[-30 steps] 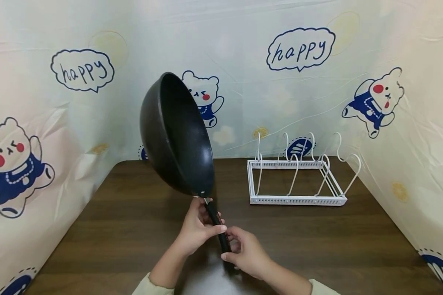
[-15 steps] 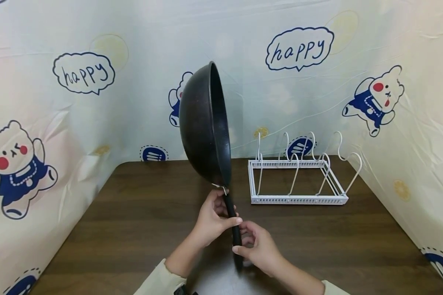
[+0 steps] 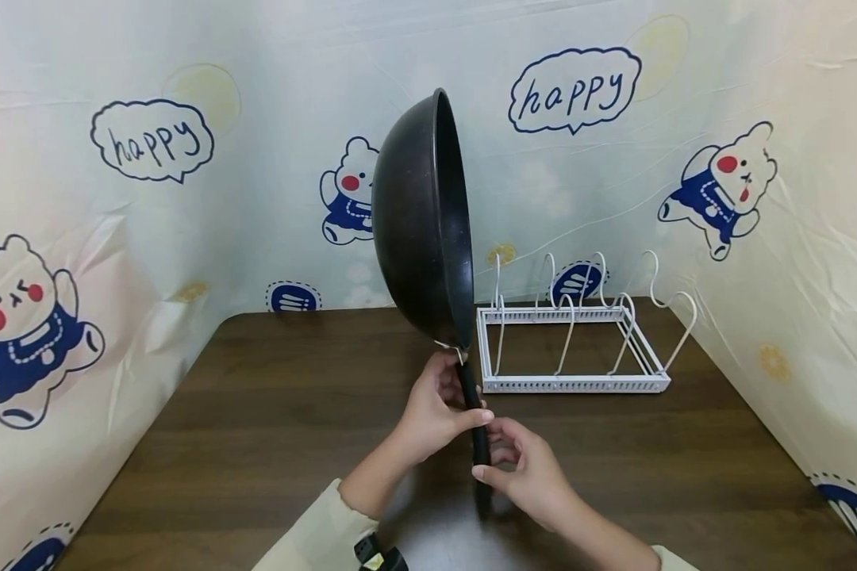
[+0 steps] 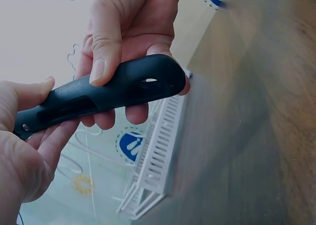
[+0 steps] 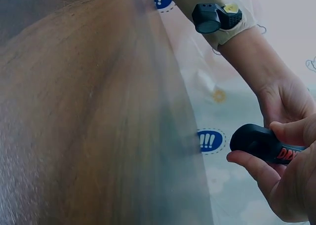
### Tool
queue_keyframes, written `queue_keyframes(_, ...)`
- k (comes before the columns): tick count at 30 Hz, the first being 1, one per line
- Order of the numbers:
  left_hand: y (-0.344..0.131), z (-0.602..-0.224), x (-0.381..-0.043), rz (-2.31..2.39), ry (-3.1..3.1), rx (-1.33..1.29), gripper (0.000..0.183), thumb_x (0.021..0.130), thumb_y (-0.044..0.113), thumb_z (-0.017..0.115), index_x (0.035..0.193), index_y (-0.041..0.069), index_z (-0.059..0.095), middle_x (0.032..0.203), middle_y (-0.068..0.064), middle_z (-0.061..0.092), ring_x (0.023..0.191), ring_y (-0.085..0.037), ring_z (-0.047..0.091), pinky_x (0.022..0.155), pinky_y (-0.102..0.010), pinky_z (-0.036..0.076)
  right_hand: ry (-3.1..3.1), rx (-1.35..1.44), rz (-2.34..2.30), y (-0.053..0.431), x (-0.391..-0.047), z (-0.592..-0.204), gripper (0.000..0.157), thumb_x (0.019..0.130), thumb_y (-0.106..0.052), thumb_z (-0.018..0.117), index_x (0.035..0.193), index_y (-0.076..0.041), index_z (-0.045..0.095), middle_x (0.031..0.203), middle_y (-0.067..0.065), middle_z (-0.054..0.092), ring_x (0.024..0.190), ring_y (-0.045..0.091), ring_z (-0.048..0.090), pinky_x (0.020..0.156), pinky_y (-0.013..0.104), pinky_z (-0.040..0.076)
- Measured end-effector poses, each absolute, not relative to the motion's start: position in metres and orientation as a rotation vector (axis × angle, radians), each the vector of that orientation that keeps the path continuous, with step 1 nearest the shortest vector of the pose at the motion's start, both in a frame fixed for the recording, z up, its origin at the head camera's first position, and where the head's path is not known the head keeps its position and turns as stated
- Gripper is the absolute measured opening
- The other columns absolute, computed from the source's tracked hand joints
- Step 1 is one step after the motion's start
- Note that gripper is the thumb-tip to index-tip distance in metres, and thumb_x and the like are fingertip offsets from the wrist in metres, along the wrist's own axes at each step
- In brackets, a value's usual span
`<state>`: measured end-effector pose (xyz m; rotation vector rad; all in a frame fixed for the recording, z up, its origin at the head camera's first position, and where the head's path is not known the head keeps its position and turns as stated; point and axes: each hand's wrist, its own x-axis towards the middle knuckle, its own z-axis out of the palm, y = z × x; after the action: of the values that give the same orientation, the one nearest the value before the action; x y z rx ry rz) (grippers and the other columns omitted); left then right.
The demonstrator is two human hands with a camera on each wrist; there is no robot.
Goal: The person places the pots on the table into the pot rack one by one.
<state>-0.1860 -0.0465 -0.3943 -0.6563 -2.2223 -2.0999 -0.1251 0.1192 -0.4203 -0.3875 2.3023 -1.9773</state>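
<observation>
A deep black wok (image 3: 417, 214) is held up on edge in the head view, its open side facing right and its long black handle (image 3: 480, 444) pointing down. My left hand (image 3: 439, 412) grips the handle just below the metal joint with the bowl. Lower down, my right hand (image 3: 524, 468) holds the same handle near its end, thumb on one side and fingers on the other. In the left wrist view the handle (image 4: 113, 89) shows a hanging hole at its tip. Red lettering marks the handle (image 5: 281, 152) in the right wrist view.
A white rack (image 3: 574, 384) with several curved upright prongs stands on the dark wooden table (image 3: 271, 444), right of the wok. Behind and at both sides hangs a pale printed cloth (image 3: 286, 71) with bears and lettering.
Both hands have carried the wok to the right and slightly up, toward the rack. The bowl has turned from tilted to nearly upright, showing more of its outer side. Both grips stay on the handle.
</observation>
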Motion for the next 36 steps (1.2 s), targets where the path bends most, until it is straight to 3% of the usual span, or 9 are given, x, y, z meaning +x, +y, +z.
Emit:
queue_keyframes(13, -0.026, -0.369, -0.194, -1.954, -2.295, -0.792, 0.068, 0.071, 0.0, 0.085, 0.126, 0.006, 0.044, 0.095, -0.01, 0.059, 0.076, -0.018, 0.062, 0.065, -0.03, 0.057, 2.341, -0.376, -2.006, 0.138, -0.126, -0.404, 0.042, 0.078, 0.006, 0.076, 0.115, 0.003, 0.058, 0.106, 0.023, 0.062, 0.081, 0.017, 0.068, 0.055, 0.039, 0.057)
queue_keyframes(26, -0.003, -0.356, -0.2, -1.73, -2.433, -0.868, 0.069, 0.073, 0.009, 0.086, 0.128, 0.01, 0.044, 0.093, -0.003, 0.06, 0.077, -0.012, 0.06, 0.063, -0.026, 0.053, 2.45, -0.331, -2.047, 0.154, -0.126, -0.405, 0.044, 0.077, 0.008, 0.076, 0.116, 0.001, 0.059, 0.1, 0.014, 0.068, 0.084, 0.023, 0.068, 0.064, 0.03, 0.056)
queue_keyframes(32, 0.007, -0.358, -0.202, -1.637, -2.447, -0.907, 0.071, 0.071, 0.01, 0.087, 0.128, 0.008, 0.044, 0.092, -0.002, 0.057, 0.076, -0.01, 0.058, 0.067, -0.03, 0.054, 2.384, -0.294, -2.093, 0.159, -0.125, -0.407, 0.045, 0.079, 0.01, 0.074, 0.119, 0.003, 0.057, 0.104, 0.018, 0.067, 0.088, 0.024, 0.068, 0.065, 0.033, 0.058)
queue_keyframes(36, 0.013, -0.36, -0.202, -1.604, -2.459, -0.923, 0.072, 0.07, 0.01, 0.088, 0.127, 0.008, 0.044, 0.095, -0.002, 0.057, 0.077, -0.008, 0.058, 0.069, -0.025, 0.052, 2.35, -0.284, -2.115, 0.162, -0.124, -0.412, 0.047, 0.079, 0.013, 0.071, 0.122, 0.005, 0.054, 0.108, 0.02, 0.065, 0.091, 0.022, 0.069, 0.071, 0.033, 0.058)
